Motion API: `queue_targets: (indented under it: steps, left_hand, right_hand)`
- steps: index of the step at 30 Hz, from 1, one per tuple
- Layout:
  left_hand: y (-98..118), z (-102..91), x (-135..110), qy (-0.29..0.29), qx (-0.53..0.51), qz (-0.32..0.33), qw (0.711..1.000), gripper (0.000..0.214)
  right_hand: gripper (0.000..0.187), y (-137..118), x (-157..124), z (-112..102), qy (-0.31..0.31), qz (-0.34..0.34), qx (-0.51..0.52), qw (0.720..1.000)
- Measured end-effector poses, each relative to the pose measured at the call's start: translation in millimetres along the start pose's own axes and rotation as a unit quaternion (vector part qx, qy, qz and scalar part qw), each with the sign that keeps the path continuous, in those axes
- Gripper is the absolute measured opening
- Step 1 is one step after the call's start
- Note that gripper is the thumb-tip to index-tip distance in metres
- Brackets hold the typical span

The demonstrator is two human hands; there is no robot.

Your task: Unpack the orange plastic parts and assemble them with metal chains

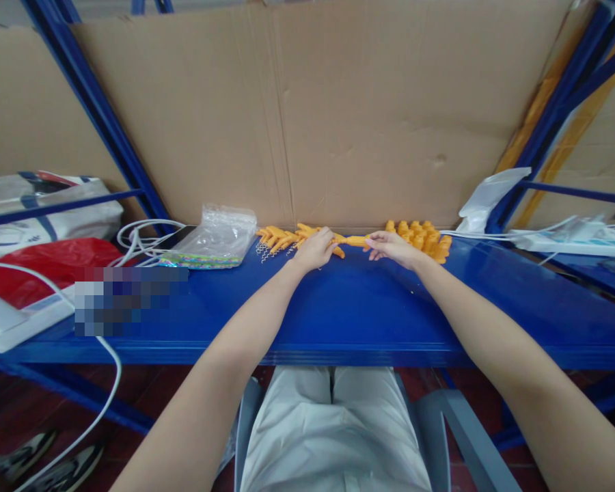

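Near the back of the blue table, a slim orange plastic piece spans the gap between my two hands. My left hand is closed around its left end, with the fingers partly hidden from above. At its right end, my right hand pinches it between thumb and fingers. Beside my left hand lies a pile of orange finger-like pieces, with small metal chains in front. Rows of chunky orange pieces stand just behind and right of my right hand.
Clear plastic bags lie left of the orange pile. Farther left are white cables, a red bag and a white power strip. A cardboard sheet backs the table between blue metal posts.
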State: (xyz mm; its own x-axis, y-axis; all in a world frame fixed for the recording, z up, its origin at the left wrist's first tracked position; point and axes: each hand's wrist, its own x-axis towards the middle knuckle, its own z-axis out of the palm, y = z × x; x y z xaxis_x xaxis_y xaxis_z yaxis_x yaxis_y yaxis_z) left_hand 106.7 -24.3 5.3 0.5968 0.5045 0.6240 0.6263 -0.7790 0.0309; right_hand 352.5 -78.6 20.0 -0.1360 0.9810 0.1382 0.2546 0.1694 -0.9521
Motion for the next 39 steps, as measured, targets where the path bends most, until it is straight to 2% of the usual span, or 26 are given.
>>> queue_targets:
  steps: [9, 20, 24, 28, 39]
  left_hand:
    - [1.6, -0.9, 0.1, -0.003, -0.013, 0.004, 1.0, 0.013]
    - [2.0, -2.1, 0.6, -0.011, -0.011, -0.003, 1.0, 0.016]
    - [2.3, -2.2, 0.5, -0.011, -0.005, -0.008, 1.0, 0.016]
    - [2.4, -1.7, 0.5, -0.004, 0.004, -0.013, 1.0, 0.018]
    - [4.9, -3.7, 0.7, -0.008, 0.006, -0.01, 1.0, 0.017]
  right_hand:
    - [0.014, -3.4, -2.8, 1.4, -0.003, 0.002, -0.007, 1.0]
    - [0.04, -1.6, -3.4, 2.7, -0.014, -0.006, -0.04, 0.999]
    - [0.035, 0.0, -2.5, 2.7, -0.008, -0.002, -0.017, 1.0]
    - [0.038, 1.9, -0.5, 2.6, -0.001, -0.01, -0.001, 1.0]
    - [0.022, 1.0, 0.3, 2.1, 0.0, -0.014, 0.001, 1.0]
